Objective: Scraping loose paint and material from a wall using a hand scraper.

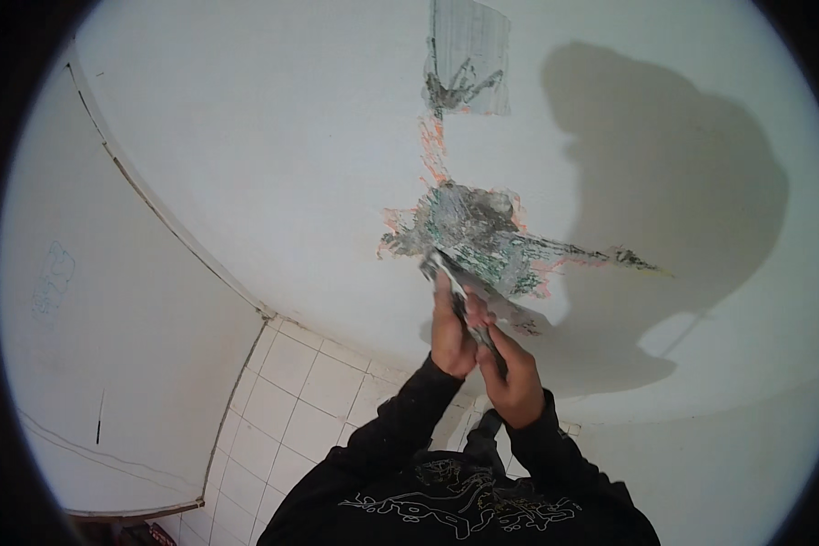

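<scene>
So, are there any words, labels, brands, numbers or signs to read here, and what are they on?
None can be read.
Blue scribble on the white surface at left: too faint to make out.
Pale line print on the black top: no legible letters.
Flat-bladed tool in the left hand and right hand: no visible lettering.

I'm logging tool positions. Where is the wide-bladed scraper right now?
In the head view, the scraper sits just right of centre, held in the left hand and right hand, its blade at the lower edge of the rough wall patch.
</scene>
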Available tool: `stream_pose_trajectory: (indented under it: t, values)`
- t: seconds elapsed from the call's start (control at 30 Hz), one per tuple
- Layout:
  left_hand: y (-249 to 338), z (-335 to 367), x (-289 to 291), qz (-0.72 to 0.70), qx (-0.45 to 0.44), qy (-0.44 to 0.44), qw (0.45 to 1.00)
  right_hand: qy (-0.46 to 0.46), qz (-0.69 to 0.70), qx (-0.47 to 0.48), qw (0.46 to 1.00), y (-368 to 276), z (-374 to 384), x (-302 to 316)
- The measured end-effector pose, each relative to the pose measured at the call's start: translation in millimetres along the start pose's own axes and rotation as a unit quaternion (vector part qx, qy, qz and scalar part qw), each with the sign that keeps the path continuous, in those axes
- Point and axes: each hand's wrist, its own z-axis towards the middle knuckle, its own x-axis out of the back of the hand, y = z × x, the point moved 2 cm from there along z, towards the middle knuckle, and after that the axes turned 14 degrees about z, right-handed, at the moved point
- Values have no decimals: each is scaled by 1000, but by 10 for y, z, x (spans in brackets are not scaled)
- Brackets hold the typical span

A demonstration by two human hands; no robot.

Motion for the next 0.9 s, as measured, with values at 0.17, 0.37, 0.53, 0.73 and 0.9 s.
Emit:
stream_pose_trajectory:
  t: [0.17, 0.37, 0.53, 0.73, 0.9]
  values:
    - [-148, -70, 38, 8, 45, -49, 998, 42, -4, -15, 999, -39, -150, 46]
    - [-48, -87, -16, 1, 39, -23, 999, 9, 14, -2, 1000, -116, -67, 39]
    - [42, -27, 4, 0, -8, 10, 1000, -9, 70, -28, 997, -89, 46, -18]
    - [-190, -168, -117, 16, 56, -7, 998, 10, 64, -73, 995, -44, -188, 134]
    - [60, 51, 73, 0, -26, -19, 999, -3, 42, -36, 998, -32, 61, -26]
